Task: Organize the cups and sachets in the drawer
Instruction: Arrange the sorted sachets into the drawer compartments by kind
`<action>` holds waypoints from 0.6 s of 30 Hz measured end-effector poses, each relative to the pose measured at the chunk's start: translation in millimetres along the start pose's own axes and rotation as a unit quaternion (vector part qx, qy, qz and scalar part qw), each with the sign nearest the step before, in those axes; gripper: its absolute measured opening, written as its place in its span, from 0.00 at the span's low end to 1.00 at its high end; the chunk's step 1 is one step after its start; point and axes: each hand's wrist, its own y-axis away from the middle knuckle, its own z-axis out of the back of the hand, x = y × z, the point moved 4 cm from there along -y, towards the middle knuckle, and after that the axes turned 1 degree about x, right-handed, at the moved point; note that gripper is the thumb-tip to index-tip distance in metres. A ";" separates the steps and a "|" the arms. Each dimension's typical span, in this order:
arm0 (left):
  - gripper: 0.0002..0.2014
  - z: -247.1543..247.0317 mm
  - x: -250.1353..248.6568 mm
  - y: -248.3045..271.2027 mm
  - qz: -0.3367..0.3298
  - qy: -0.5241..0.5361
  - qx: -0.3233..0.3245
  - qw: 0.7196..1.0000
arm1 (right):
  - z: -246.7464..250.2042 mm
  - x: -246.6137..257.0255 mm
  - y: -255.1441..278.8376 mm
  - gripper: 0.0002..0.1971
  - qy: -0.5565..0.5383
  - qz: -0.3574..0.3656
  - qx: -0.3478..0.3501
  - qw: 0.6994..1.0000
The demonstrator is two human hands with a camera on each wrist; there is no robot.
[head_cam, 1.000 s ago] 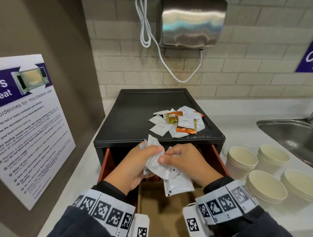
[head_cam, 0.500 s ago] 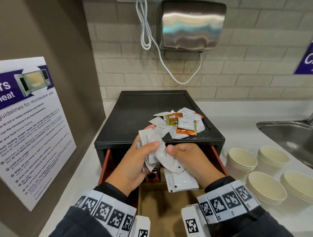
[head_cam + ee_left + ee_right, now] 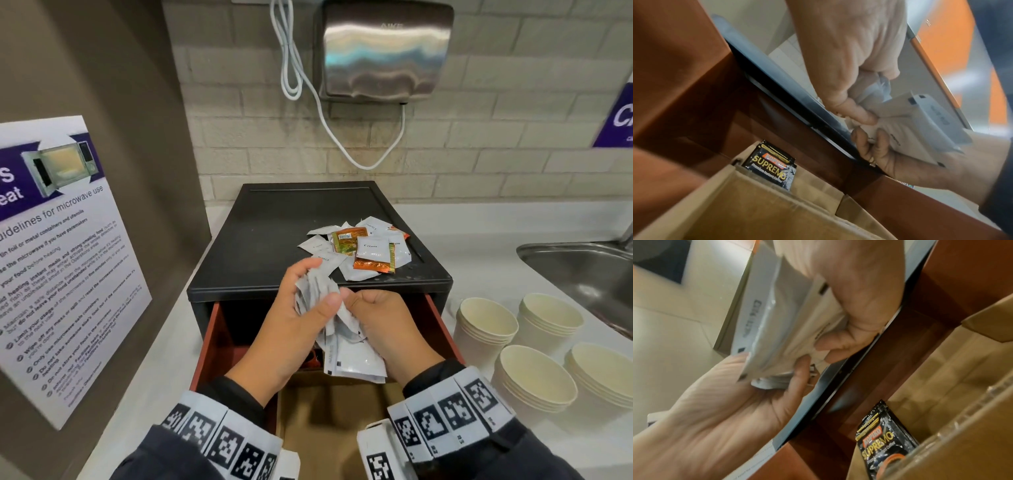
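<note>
Both hands hold one bundle of white sachets [image 3: 352, 359] above the open red-brown drawer [image 3: 209, 342]. My left hand [image 3: 315, 291] grips the upper part of the bundle [image 3: 910, 121] between thumb and fingers. My right hand [image 3: 356, 308] pinches it [image 3: 777, 329] from the right, fingers curled. A loose pile of white, orange and green sachets [image 3: 363, 250] lies on top of the black drawer unit [image 3: 274, 240]. Stacks of paper cups [image 3: 489, 322] stand on the counter to the right. A black coffee sachet [image 3: 772, 165] stands in the drawer's cardboard box [image 3: 329, 428].
A steel sink [image 3: 589, 274] sits at the far right behind the cups. A hand dryer [image 3: 383, 51] with a white cable hangs on the brick wall. A microwave-rules poster [image 3: 58, 257] covers the left panel.
The hands have drawn the white sachets into a tighter bundle. My left fingers have risen toward the unit's front edge, and the right hand has closed in against the left thumb.
</note>
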 end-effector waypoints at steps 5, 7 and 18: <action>0.20 1.2 2.6 0.7 -0.002 -0.039 -0.034 0.999 | -6.2 -5.9 -3.9 0.11 0.081 -0.025 -0.039 0.996; 0.21 0.9 1.3 1.3 -0.001 -0.051 -0.049 0.997 | -8.2 -5.7 -4.3 0.13 0.117 -0.034 -0.048 0.991; 0.12 7.2 10.2 0.3 0.135 0.087 -0.101 0.982 | -11.9 11.9 7.5 0.13 0.314 0.128 -0.077 0.938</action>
